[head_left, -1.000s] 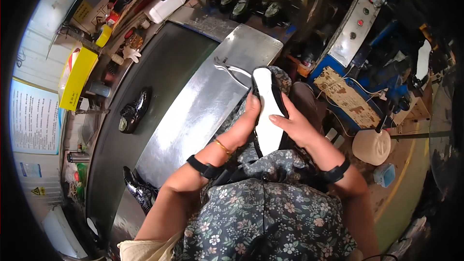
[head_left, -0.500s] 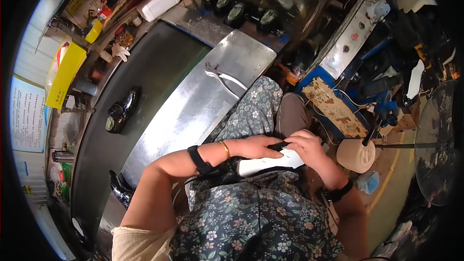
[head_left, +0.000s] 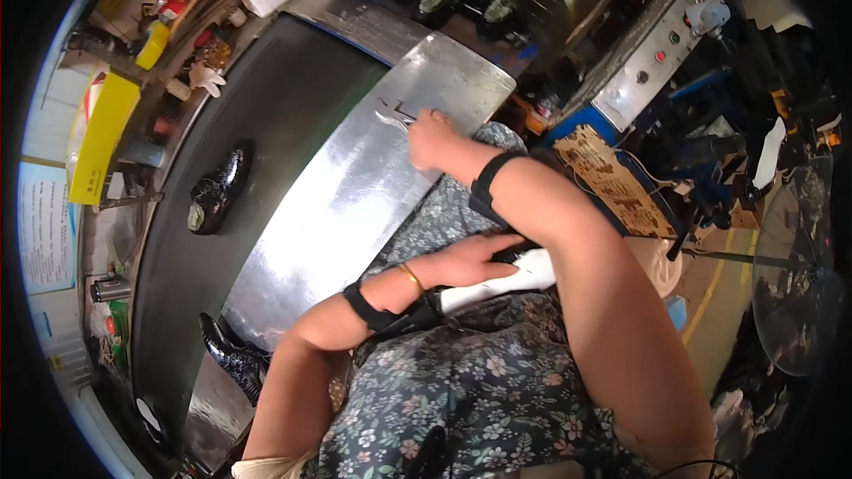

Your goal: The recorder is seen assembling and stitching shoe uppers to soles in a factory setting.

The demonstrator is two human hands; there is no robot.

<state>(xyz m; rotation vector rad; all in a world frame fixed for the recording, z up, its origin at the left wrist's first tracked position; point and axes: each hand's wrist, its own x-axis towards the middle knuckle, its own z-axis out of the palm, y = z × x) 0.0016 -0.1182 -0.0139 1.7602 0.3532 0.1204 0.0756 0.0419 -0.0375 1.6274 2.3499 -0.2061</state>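
Across my lap lies a black shoe with its white underside up. My left hand grips it, thumb over the white face and fingers along the far edge. Out over the shiny metal sheet, my right hand is closed round the handles of metal pliers. Their jaws show past my fingers, toward the far left; the handles are mostly hidden. My right forearm crosses in front of the shoe's right end.
On the dark belt to the left stands a glossy black shoe. Another patterned black shoe lies by the sheet's near end. Several shoes stand at the back. A control box and a stained board are at right.
My right hand has left the shoe, reached forward and left to the metal sheet, and taken hold of the pliers. My left hand stays on the shoe.
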